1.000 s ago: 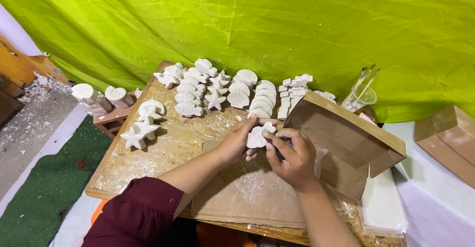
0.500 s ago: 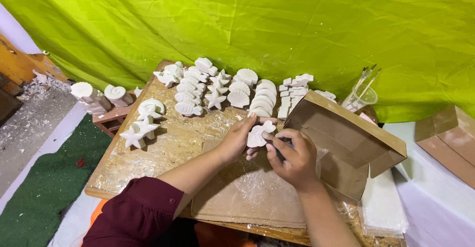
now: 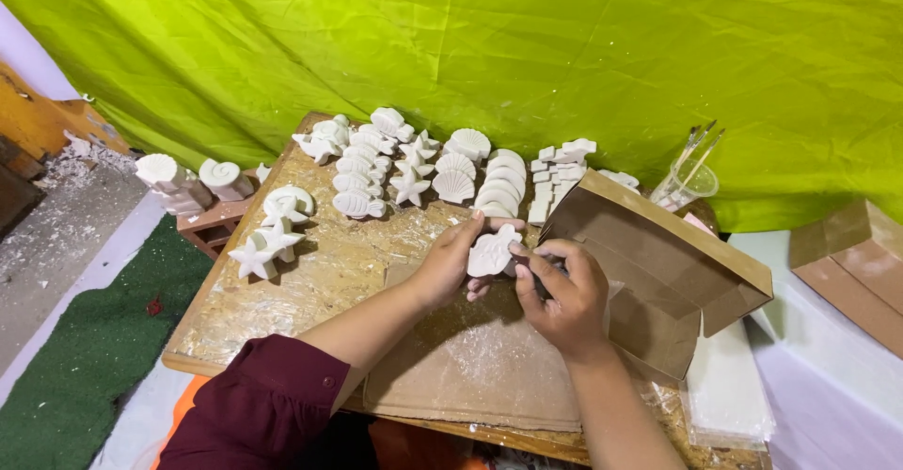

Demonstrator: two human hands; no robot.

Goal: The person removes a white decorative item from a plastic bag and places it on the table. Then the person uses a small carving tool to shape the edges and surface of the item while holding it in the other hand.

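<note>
My left hand (image 3: 457, 258) holds a small white plaster figure (image 3: 493, 253) above a sheet of brown cardboard (image 3: 470, 362). My right hand (image 3: 562, 286) is closed right beside the figure, its fingers against the figure's right edge; whether it grips a tool I cannot tell. Behind them, on the wooden board (image 3: 320, 272), lie several white plaster casts: shells (image 3: 455, 184), starfish (image 3: 254, 255), fish shapes (image 3: 357, 205) and small blocks (image 3: 550, 171).
An open cardboard box (image 3: 658, 263) lies on its side just right of my hands. A clear cup with brushes (image 3: 689, 176) stands behind it. Green cloth (image 3: 470, 47) hangs at the back. Two more casts sit on a brick (image 3: 202, 211) at the left; another box (image 3: 851, 258) at far right.
</note>
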